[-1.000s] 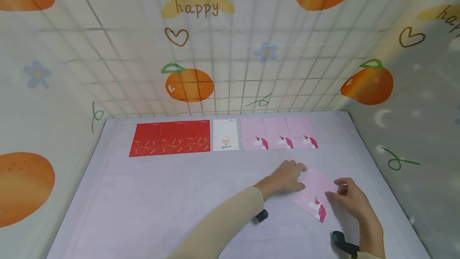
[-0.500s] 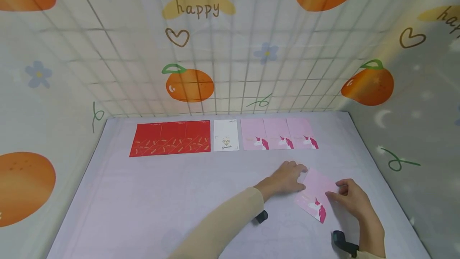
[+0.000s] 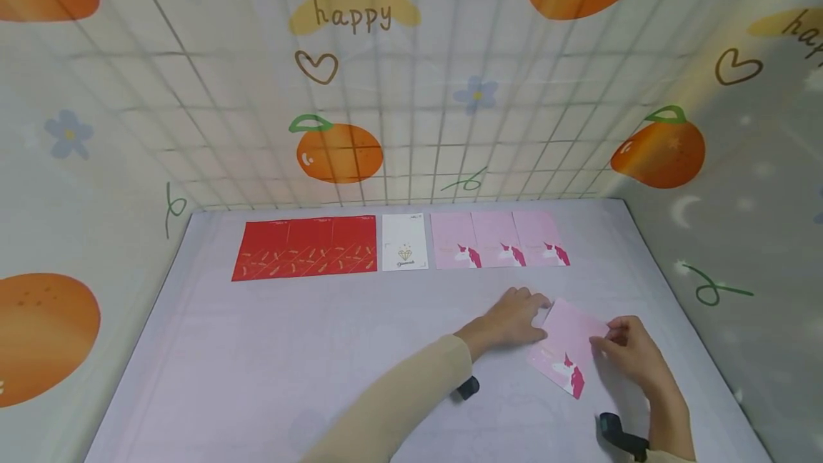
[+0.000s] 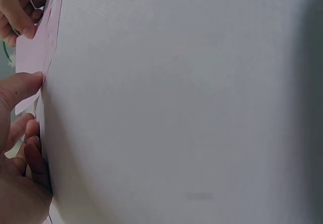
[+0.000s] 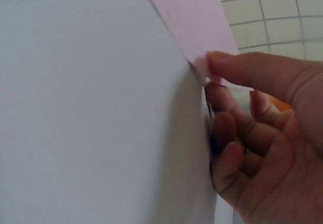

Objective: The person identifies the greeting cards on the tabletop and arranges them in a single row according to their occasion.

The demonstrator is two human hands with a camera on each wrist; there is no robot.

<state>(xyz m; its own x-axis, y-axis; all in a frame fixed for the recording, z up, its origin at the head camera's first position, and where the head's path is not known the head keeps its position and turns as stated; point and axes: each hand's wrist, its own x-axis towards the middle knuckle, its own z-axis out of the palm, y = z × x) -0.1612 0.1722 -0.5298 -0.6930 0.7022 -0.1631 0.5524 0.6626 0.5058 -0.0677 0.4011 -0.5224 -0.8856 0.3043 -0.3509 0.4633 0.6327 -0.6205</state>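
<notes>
A pink card with a white-and-magenta unicorn point(image 3: 569, 331) lies slanted at the right of the table. At its left edge, my left hand point(image 3: 511, 316) holds it between thumb and curled fingers. A pale edge shows between those fingers; whether it is another card beneath, I cannot tell. My right hand point(image 3: 633, 352) pinches the card's right edge between thumb and forefinger. In the right wrist view, that thumb point(image 5: 247, 70) lies on top of the pink card point(image 5: 197, 22), its other fingers curled below. The left thumb point(image 4: 22, 85) touches the card's edge in the left wrist view.
Along the back runs a row: red cards point(image 3: 308, 249), one white card with a diamond point(image 3: 403, 241), and pink unicorn cards point(image 3: 491, 238). A white cloth covers the table point(image 3: 257, 356). Printed curtains point(image 3: 411, 91) enclose the back and sides.
My right fingers have shifted slightly right and tightened on the card's right edge. The left hand and the row of cards stay where they were.
</notes>
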